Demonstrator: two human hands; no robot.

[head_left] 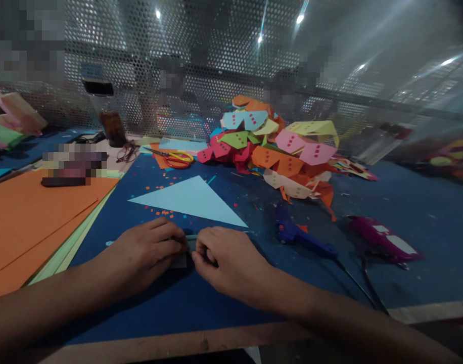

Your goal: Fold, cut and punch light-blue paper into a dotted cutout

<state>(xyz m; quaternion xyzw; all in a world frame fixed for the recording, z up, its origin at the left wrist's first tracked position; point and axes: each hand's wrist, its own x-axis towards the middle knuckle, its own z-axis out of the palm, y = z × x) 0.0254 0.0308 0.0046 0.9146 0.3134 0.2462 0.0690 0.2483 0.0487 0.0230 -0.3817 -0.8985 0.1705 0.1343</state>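
Note:
Both hands are close together over the near part of the blue table. A small piece of light blue paper [192, 242] shows between them, mostly hidden by the fingers. My left hand [150, 250] is closed on it with the fingers curled, and a darker corner of paper pokes out beneath. My right hand [229, 260] is curled with thumb and index finger pinched at the paper's other side. Just beyond the fingers lies a larger light blue paper triangle [191, 199], flat, among tiny orange and red paper scraps.
Orange sheets [38, 217] are stacked at left, with a tumbler [112, 121] behind. Yellow-handled scissors [174, 156] lie near a pile of folded colored paper shapes [292, 156]. A blue glue gun [303, 235] with its cord and a purple packet [383, 237] lie at right.

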